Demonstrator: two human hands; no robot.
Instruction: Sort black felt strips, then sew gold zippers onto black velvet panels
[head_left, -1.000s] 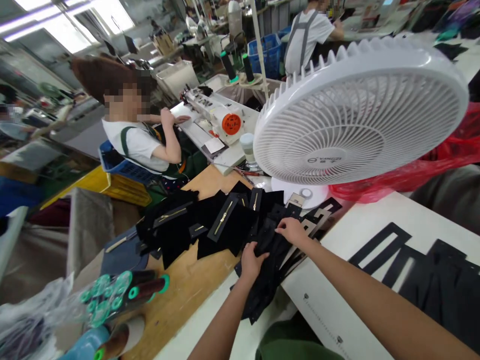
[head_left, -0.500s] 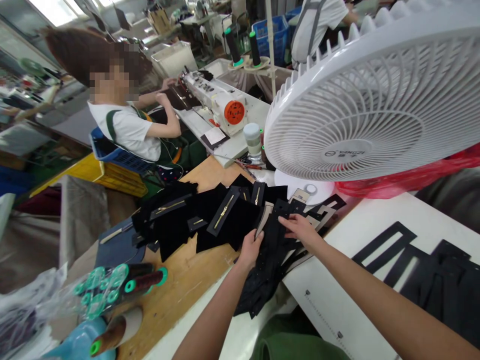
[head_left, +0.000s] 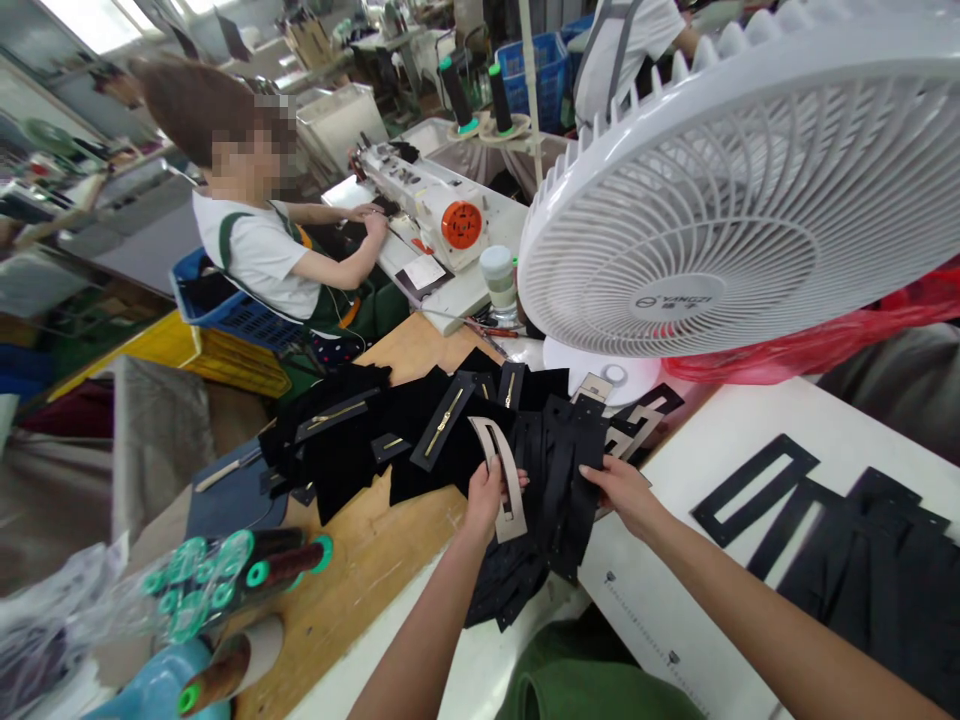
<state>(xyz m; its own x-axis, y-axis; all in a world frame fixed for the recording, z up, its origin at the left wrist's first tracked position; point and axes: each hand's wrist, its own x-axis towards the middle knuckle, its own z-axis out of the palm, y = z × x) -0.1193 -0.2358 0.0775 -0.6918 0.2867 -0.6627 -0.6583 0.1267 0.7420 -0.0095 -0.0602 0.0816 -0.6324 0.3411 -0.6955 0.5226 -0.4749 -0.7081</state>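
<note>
My left hand (head_left: 486, 492) is closed on a beige slotted strip (head_left: 512, 522), its pale side facing up and a dark slot along the middle. My right hand (head_left: 626, 492) pinches the right edge of a black strip (head_left: 579, 505) with small holes. That strip lies over a pile of black strips (head_left: 506, 595), which spreads below and between both hands. To the left of my hands are black pieces with gold zippers, one zippered piece (head_left: 444, 422) lying on top of the heap. Beige and black frames (head_left: 634, 432) lie just beyond my right hand.
A large white fan (head_left: 697, 220) looms close at the upper right. Black frame-shaped pieces (head_left: 757, 490) rest on the white table at right. Thread spools (head_left: 217, 585) stand at lower left. A co-worker (head_left: 262, 250) sits at a sewing machine (head_left: 427, 205) ahead.
The beige strip in my left hand has swung from edge-on to lying face up, lower down. My right hand has moved slightly right and down, drawing a black strip. The co-worker's hands moved right.
</note>
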